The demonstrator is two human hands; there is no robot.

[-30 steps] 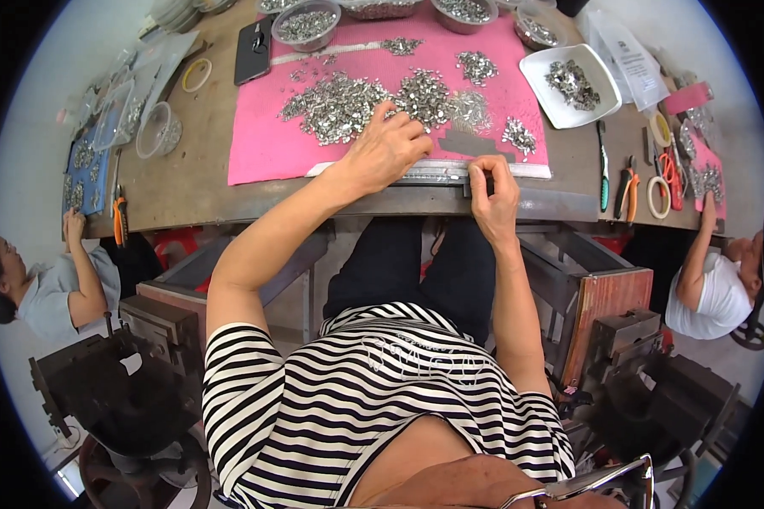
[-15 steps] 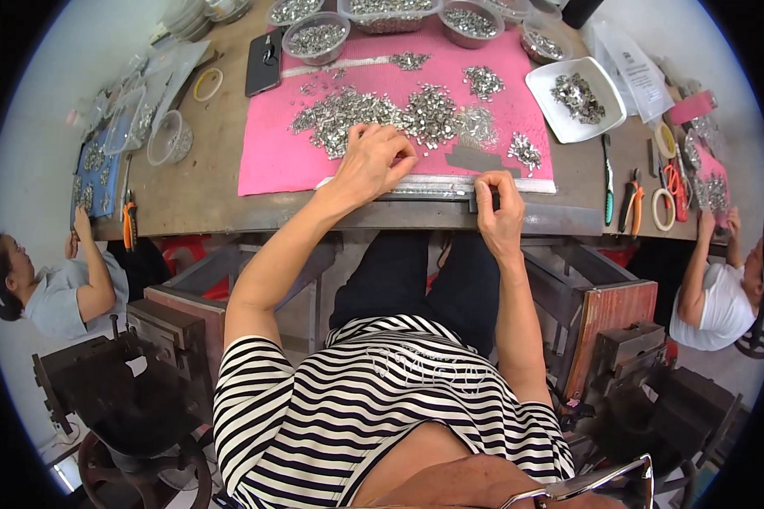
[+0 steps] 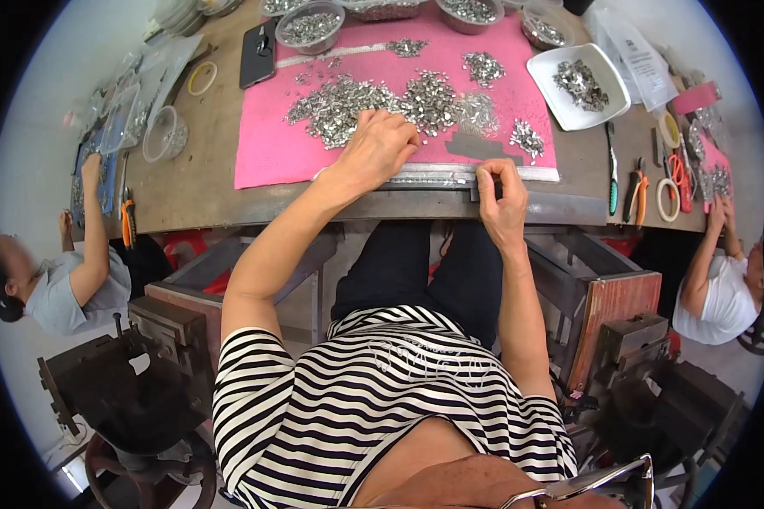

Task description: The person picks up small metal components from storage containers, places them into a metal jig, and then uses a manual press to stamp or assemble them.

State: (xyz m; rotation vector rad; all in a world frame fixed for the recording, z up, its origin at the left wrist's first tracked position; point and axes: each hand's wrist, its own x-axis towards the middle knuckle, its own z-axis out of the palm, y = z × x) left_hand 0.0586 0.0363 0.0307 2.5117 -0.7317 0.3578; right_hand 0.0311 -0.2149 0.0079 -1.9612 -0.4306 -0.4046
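This is a workshop set up for handwork on small parts. A long, worn desk (image 3: 178,197) carries a pink mat (image 3: 259,161) heaped with small shiny pieces (image 3: 339,110), and more of them fill clear tubs (image 3: 310,32) and a white tray (image 3: 567,115). Pliers (image 3: 641,200), red scissors (image 3: 678,170) and rolls of tape (image 3: 668,200) lie within reach. Two other people, one on the left (image 3: 81,288) and one on the right (image 3: 711,305), sit at similar spreads of pieces. Heavy dark machines (image 3: 115,386), one with a handwheel (image 3: 94,475), stand on both sides below.
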